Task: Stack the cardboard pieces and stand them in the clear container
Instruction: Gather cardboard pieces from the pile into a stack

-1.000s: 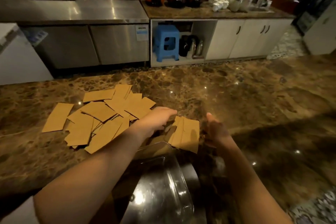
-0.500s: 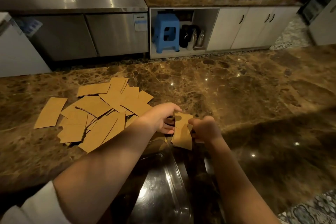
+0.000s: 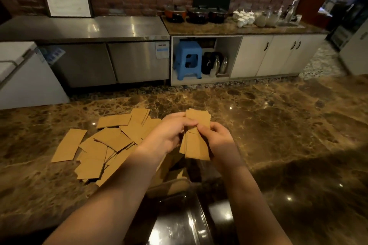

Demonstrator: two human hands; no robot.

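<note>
Both hands hold a small stack of brown cardboard pieces (image 3: 196, 145) upright above the counter. My left hand (image 3: 169, 133) grips the stack's left side, thumb across the front. My right hand (image 3: 216, 137) pinches its right side. A loose pile of cardboard pieces (image 3: 107, 143) lies spread on the marble counter to the left. The clear container (image 3: 179, 221) stands below my forearms at the bottom centre, with some cardboard showing inside near its rim.
The brown marble counter (image 3: 268, 125) stretches to the right and far side. Beyond it are a steel cabinet (image 3: 111, 61), white cupboards (image 3: 274, 53) and a blue stool (image 3: 188, 59).
Both hands have lifted the gathered cardboard pieces up from the container's mouth and closed them into a tighter upright stack. The camera view has tilted upward.
</note>
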